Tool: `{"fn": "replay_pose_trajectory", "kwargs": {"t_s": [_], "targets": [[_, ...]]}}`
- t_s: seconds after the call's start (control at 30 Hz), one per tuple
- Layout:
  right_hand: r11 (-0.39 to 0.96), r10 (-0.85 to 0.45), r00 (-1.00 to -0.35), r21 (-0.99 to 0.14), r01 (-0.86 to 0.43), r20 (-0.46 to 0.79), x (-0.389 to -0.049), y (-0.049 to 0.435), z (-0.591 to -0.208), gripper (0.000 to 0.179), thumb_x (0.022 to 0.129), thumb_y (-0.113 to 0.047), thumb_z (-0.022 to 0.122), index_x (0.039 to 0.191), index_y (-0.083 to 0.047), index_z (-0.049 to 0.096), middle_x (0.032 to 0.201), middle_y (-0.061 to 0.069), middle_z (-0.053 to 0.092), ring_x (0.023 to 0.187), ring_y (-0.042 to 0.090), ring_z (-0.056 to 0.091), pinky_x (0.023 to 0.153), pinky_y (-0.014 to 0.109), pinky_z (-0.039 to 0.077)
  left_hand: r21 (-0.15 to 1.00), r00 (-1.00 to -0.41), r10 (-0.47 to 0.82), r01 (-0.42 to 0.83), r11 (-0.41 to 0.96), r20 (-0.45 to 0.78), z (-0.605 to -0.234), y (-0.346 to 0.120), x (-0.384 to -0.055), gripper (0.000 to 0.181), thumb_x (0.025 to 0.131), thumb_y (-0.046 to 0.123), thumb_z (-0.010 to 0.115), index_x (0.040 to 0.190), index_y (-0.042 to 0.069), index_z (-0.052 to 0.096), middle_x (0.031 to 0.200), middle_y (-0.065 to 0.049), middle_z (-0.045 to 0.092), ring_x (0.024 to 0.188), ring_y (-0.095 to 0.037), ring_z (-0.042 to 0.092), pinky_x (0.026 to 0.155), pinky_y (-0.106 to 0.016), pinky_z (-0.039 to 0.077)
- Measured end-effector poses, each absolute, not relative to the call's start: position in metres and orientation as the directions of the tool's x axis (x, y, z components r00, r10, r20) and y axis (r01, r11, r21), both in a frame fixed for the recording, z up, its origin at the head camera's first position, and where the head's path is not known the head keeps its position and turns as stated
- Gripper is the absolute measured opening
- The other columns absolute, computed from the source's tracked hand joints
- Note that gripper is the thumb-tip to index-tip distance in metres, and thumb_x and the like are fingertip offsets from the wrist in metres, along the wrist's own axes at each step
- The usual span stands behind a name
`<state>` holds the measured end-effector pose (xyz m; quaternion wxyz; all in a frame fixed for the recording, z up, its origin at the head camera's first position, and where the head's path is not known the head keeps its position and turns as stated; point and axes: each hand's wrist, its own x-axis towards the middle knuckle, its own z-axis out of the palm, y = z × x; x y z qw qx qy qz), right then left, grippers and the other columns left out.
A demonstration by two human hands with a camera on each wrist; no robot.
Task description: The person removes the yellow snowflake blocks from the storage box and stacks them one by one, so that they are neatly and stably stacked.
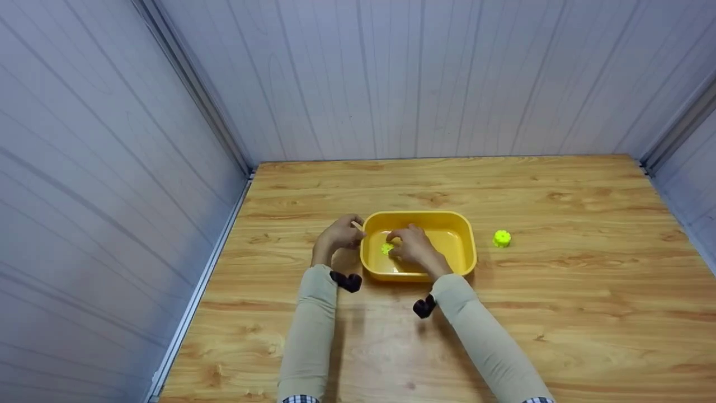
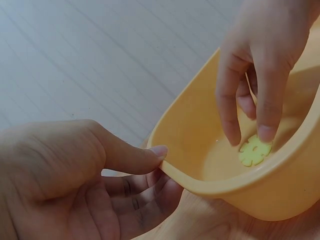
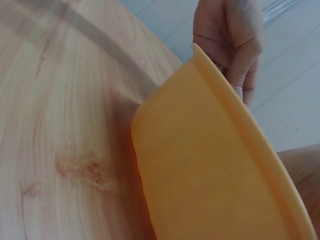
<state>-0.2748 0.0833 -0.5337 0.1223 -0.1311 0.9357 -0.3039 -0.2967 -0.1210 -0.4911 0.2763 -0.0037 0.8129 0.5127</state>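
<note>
A yellow plastic basin point(image 1: 467, 238) stands on the wooden table. My left hand point(image 1: 342, 234) is at its left end; in the left wrist view the thumb point(image 2: 145, 157) and curled fingers pinch the rim. My right hand point(image 1: 414, 245) reaches down inside the basin, fingers bent and apart. Below them, on the basin's floor, lies a yellow-green notched disc point(image 2: 255, 150), and one fingertip meets its edge. In the right wrist view the basin's outer wall point(image 3: 200, 150) hides the disc and most of my right hand.
To the right of the basin, a bright yellow-green stack of notched discs point(image 1: 502, 238) stands on the table point(image 1: 587, 291). Pale panelled walls point(image 1: 391, 78) close off the back and both sides. A dark camera mount point(image 1: 347, 281) sits on each wrist.
</note>
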Motion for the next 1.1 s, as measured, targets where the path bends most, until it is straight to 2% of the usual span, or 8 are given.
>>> {"fn": "replay_pose_trajectory", "kwargs": {"t_s": [0.2,0.53,0.67,0.73,0.83,0.93,1.03,1.1], "targets": [[0.800,-0.308,-0.943,-0.570,-0.186,-0.125,-0.2737,0.0799,-0.5331,0.030,0.080,-0.016,0.075,0.109,-0.010,0.070,0.117,0.016,0.058,0.115,0.037,0.045,0.099,0.049,0.036,0.827,-0.845,0.275,-0.291,0.481,-0.458,-0.4908,-0.1210,-0.2980,0.036,0.091,0.004,0.055,0.126,0.000,0.048,0.085,-0.006,0.051,0.073,-0.016,0.054,0.084,-0.040,0.053],[0.829,-0.258,-0.951,-0.544,-0.128,-0.170,-0.2728,0.0780,-0.5346,0.028,0.077,-0.020,0.080,0.094,-0.005,0.063,0.104,0.011,0.048,0.102,0.031,0.044,0.085,0.041,0.039,0.824,-0.842,0.275,-0.297,0.482,-0.464,-0.4915,-0.1217,-0.2993,0.035,0.091,0.005,0.056,0.126,0.001,0.048,0.085,-0.005,0.051,0.074,-0.015,0.054,0.079,-0.035,0.054],[0.824,-0.251,-0.952,-0.555,-0.116,-0.174,-0.2737,0.0796,-0.5345,0.029,0.075,-0.020,0.081,0.088,-0.005,0.060,0.099,0.010,0.047,0.099,0.030,0.043,0.081,0.039,0.038,0.823,-0.842,0.277,-0.292,0.487,-0.462,-0.4912,-0.1216,-0.2987,0.036,0.091,0.004,0.056,0.125,0.001,0.048,0.084,-0.005,0.052,0.073,-0.015,0.055,0.081,-0.037,0.054],[0.815,-0.257,-0.951,-0.568,-0.119,-0.169,-0.2742,0.0808,-0.5342,0.027,0.075,-0.019,0.081,0.085,-0.006,0.059,0.099,0.011,0.049,0.101,0.032,0.044,0.084,0.040,0.038,0.824,-0.844,0.278,-0.287,0.488,-0.458,-0.4914,-0.1216,-0.2981,0.036,0.091,0.003,0.056,0.125,0.001,0.048,0.084,-0.005,0.052,0.072,-0.015,0.055,0.084,-0.039,0.053],[0.790,-0.271,-0.950,-0.600,-0.127,-0.154,-0.2757,0.0826,-0.5339,0.020,0.078,-0.018,0.079,0.080,-0.008,0.062,0.101,0.012,0.055,0.115,0.038,0.044,0.098,0.046,0.037,0.827,-0.846,0.278,-0.286,0.484,-0.455,-0.4916,-0.1217,-0.2972,0.035,0.092,0.004,0.055,0.126,0.001,0.048,0.085,-0.007,0.054,0.072,-0.015,0.055,0.088,-0.043,0.052],[0.765,-0.294,-0.943,-0.630,-0.135,-0.154,-0.2776,0.0845,-0.5343,0.013,0.081,-0.018,0.075,0.079,-0.009,0.066,0.096,0.011,0.063,0.130,0.040,0.040,0.114,0.048,0.023,0.828,-0.848,0.277,-0.284,0.484,-0.452,-0.4917,-0.1216,-0.2969,0.034,0.093,0.005,0.054,0.126,0.001,0.048,0.086,-0.007,0.054,0.073,-0.016,0.056,0.088,-0.044,0.052],[0.743,-0.315,-0.935,-0.656,-0.136,-0.163,-0.2791,0.0865,-0.5346,0.012,0.084,-0.018,0.073,0.079,-0.009,0.068,0.085,0.007,0.067,0.135,0.037,0.037,0.118,0.047,0.013,0.826,-0.847,0.274,-0.287,0.485,-0.455,-0.4920,-0.1217,-0.2974,0.032,0.093,0.005,0.054,0.125,0.002,0.049,0.086,-0.007,0.054,0.072,-0.016,0.055,0.084,-0.041,0.052],[0.729,-0.323,-0.932,-0.672,-0.133,-0.166,-0.2794,0.0877,-0.5342,0.011,0.085,-0.018,0.072,0.081,-0.008,0.068,0.083,0.006,0.066,0.126,0.035,0.046,0.115,0.046,0.024,0.826,-0.847,0.273,-0.290,0.484,-0.457,-0.4925,-0.1219,-0.2979,0.032,0.093,0.005,0.054,0.124,0.002,0.050,0.086,-0.006,0.053,0.072,-0.015,0.054,0.082,-0.039,0.052]]}}
